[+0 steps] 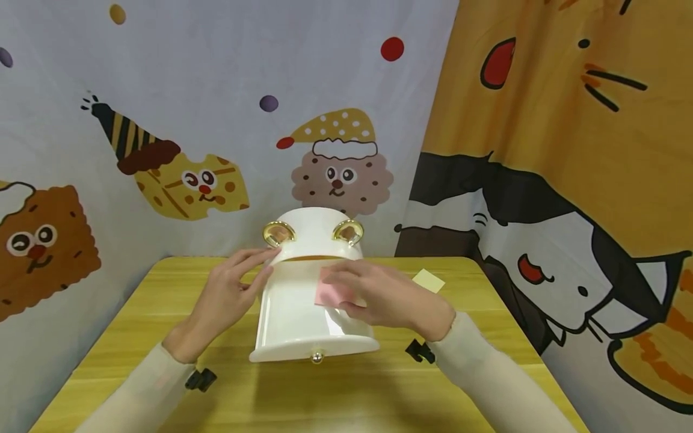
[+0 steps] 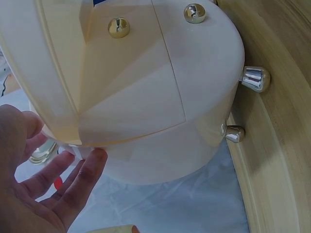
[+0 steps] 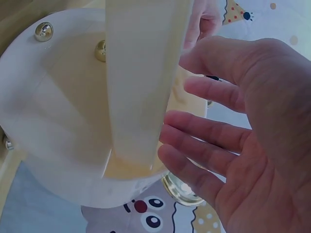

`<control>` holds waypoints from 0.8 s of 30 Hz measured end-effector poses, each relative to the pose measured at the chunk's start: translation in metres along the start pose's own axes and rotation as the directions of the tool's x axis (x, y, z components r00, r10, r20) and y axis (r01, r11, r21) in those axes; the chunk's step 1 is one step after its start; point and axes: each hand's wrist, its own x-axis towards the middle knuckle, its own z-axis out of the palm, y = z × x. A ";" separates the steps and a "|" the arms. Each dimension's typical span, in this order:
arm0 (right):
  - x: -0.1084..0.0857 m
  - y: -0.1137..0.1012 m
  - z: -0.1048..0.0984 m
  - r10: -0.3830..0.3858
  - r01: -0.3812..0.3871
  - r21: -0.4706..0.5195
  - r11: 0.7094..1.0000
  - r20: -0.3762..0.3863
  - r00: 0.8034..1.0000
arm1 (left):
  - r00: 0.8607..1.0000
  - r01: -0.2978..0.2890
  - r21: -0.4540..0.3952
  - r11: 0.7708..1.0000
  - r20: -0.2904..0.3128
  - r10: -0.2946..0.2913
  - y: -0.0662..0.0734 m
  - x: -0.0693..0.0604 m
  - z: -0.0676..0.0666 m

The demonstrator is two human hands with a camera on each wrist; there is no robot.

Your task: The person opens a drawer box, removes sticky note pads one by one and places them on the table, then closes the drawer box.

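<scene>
A white rounded box (image 1: 316, 234) with gold rings and a broad, glossy flat panel (image 1: 289, 307) stands on the table. On the panel lies a pink square paper (image 1: 325, 294), partly covered by my right hand (image 1: 384, 294). That hand's fingers are extended over the paper and panel; the right wrist view shows their fingertips (image 3: 170, 155) at the panel's edge. My left hand (image 1: 224, 294) touches the box's left side near a gold ring (image 1: 278, 233), its fingers loosely extended. In the left wrist view, its fingertips (image 2: 99, 158) rest against the box's rim.
A pale yellow square paper (image 1: 429, 281) lies on the wooden table (image 1: 455, 373), right of the box. A cartoon-printed cloth (image 1: 216, 72) hangs behind the table and along its right side. Gold knobs (image 2: 119, 27) and metallic feet (image 2: 255, 78) stick out from the box.
</scene>
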 end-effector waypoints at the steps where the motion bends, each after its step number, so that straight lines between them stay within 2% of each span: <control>1: 0.001 -0.001 0.000 0.002 -0.002 -0.006 1.000 0.009 1.000 | 1.000 0.000 0.001 1.000 0.001 0.000 0.000 0.000 0.000; 10: 0.011 -0.007 -0.005 0.107 -0.104 -0.026 0.994 0.150 0.983 | 1.000 0.008 0.010 1.000 0.008 -0.008 0.000 -0.002 -0.001; 17: 0.019 -0.009 -0.009 0.123 -0.123 -0.014 0.992 0.208 0.970 | 1.000 0.019 0.005 1.000 0.013 -0.019 0.001 -0.002 -0.002; 24: 0.026 -0.011 -0.009 0.149 -0.147 -0.028 0.989 0.248 0.957 | 1.000 0.001 0.008 1.000 0.001 -0.001 0.001 0.000 -0.001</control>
